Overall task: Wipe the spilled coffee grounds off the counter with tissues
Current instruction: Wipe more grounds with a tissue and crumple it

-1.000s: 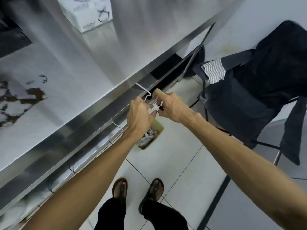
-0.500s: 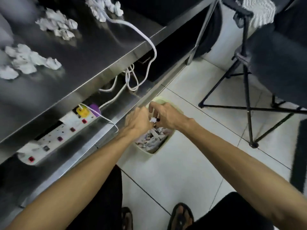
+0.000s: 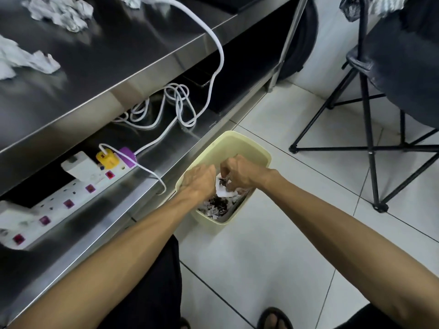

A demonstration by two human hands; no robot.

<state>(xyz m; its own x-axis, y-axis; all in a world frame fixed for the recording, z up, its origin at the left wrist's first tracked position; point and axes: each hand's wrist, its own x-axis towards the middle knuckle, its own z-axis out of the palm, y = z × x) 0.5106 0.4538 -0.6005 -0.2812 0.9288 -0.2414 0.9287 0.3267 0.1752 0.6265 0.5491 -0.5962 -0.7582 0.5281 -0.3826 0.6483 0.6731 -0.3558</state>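
Head camera, looking down past both my forearms: my left hand (image 3: 199, 184) and right hand (image 3: 240, 176) meet just over the open mouth of the pale yellow bin (image 3: 249, 143), which stands on the floor tiles beside the lower shelf (image 3: 166, 160). Between them I hold one white tissue (image 3: 224, 192), with dark coffee grounds (image 3: 222, 182) clinging to its top. My right fingers are curled tight and pinch the tissue from its far side. My left fingers bend down and inward against its near edge, their tips hidden under my knuckles. I keep both hands low, inside the rim, so that whatever shakes loose lands in the bin and not on the tiles. More dark grounds and soiled paper already lie at the bottom.

Up to the left, the steel counter (image 3: 118, 55) carries several crumpled tissues (image 3: 59, 10), well apart from my hands. The part of it I can see shows no loose grounds, though the rest is out of frame. I judge this tissue is about to be let go, and the used wads on the counter will need the same trip.

A power strip (image 3: 59, 200) lies on the lower shelf near the bin, with a white cable (image 3: 218, 51) trailing down from the counter edge. I should keep damp grounds away from it. A black stand (image 3: 368, 129) sits to my right, clear of my arms.
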